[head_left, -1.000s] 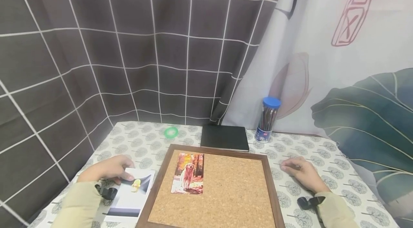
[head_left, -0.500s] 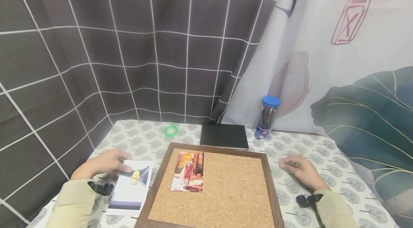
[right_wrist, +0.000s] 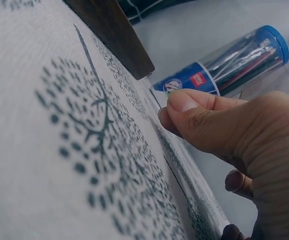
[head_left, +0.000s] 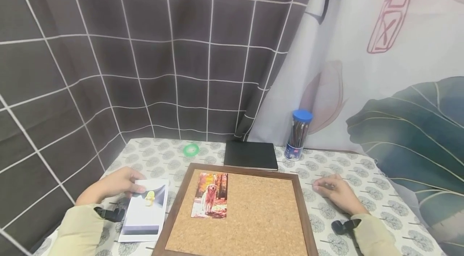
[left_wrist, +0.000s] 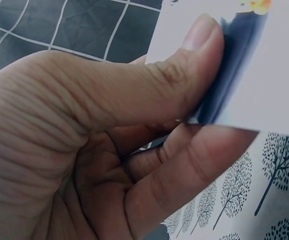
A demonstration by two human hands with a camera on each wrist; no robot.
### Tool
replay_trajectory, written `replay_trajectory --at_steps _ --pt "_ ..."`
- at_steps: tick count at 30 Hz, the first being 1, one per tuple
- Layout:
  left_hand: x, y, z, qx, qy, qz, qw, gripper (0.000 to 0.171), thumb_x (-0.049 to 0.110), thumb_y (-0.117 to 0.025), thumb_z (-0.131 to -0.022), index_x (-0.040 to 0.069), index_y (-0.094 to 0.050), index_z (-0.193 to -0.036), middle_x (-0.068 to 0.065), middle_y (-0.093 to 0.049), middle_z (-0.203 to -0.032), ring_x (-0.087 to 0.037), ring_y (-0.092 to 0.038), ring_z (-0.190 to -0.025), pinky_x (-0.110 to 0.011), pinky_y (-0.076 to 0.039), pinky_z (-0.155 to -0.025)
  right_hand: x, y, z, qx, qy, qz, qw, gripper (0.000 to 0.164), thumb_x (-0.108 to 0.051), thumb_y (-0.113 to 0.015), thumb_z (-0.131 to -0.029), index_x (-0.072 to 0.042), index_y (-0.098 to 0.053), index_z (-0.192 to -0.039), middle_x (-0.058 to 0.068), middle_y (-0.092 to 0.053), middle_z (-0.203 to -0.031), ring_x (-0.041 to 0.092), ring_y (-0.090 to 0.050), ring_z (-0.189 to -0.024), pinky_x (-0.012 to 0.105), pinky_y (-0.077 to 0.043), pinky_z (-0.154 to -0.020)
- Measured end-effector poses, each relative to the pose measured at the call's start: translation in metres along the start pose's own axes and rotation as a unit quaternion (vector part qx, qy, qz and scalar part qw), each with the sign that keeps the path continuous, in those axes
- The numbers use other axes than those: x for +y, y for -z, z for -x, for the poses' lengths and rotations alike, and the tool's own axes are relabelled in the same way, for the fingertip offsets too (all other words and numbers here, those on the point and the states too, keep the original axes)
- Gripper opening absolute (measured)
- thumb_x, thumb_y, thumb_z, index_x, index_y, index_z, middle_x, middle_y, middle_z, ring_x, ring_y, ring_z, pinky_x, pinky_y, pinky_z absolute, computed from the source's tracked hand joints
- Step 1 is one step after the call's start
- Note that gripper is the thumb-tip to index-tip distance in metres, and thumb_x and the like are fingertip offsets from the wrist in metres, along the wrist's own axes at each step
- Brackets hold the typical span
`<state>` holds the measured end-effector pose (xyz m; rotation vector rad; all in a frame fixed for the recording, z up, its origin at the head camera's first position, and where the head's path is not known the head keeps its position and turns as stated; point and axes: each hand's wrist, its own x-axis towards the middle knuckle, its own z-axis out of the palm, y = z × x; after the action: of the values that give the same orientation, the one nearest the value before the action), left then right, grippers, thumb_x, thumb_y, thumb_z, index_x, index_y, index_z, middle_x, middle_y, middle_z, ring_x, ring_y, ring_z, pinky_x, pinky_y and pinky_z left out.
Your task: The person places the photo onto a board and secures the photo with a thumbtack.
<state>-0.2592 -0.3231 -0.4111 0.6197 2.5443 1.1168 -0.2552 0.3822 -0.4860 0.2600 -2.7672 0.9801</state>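
My left hand [head_left: 116, 185] pinches the top left corner of a photo print [head_left: 142, 221], thumb on its face and fingers beneath. The print is mostly white, with a small yellow figure and a dark blue band; it stands tilted left of the cork board [head_left: 264, 215]. Up close in the left wrist view, the thumb presses on the photo print [left_wrist: 279, 70]. On the board's upper left lies a photo of a golden dog [head_left: 209, 195]. My right hand [head_left: 337, 193] rests on the cloth to the right, loosely curled, thumb and forefinger tips together; nothing is plainly visible between them.
Behind the board lies a black notebook [head_left: 250, 154]. A blue-lidded clear tub of pencils [head_left: 299, 135] stands to its right. A green tape roll [head_left: 191, 150] lies at the back left. The tree-print tablecloth [head_left: 152, 155] meets curtains behind.
My left hand has shifted a little left with the photo print, whose near end swings into fuller view. My right hand keeps its place. The head view tilts slightly.
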Motion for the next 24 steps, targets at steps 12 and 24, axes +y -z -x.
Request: replay_trajectory --at_steps 12,24 --pt "0.008 0.004 0.001 0.017 0.007 -0.006 0.9998 0.015 0.018 -0.073 -0.089 0.004 -0.072 -0.093 -0.006 -0.071 -0.08 -0.018 -0.066 -0.068 -0.033 -0.057 -0.061 -0.001 0.001 0.001 0.001 0.005 -0.003 1.0 0.018 -0.035 -0.073 -0.091 -0.021 -0.076 -0.101 0.009 -0.07 -0.111 0.04 -0.054 -0.116 0.071 -0.026 -0.106" --pt "0.038 0.027 -0.019 0.052 -0.019 -0.044 0.9975 0.027 0.023 -0.074 -0.09 0.001 -0.071 -0.104 -0.015 -0.072 -0.096 -0.02 -0.067 -0.072 -0.036 -0.058 -0.069 -0.007 0.006 -0.007 0.011 0.03 -0.008 0.999 0.012 -0.032 -0.072 -0.093 -0.023 -0.075 -0.099 0.005 -0.069 -0.108 0.03 -0.053 -0.11 0.064 -0.033 -0.1"
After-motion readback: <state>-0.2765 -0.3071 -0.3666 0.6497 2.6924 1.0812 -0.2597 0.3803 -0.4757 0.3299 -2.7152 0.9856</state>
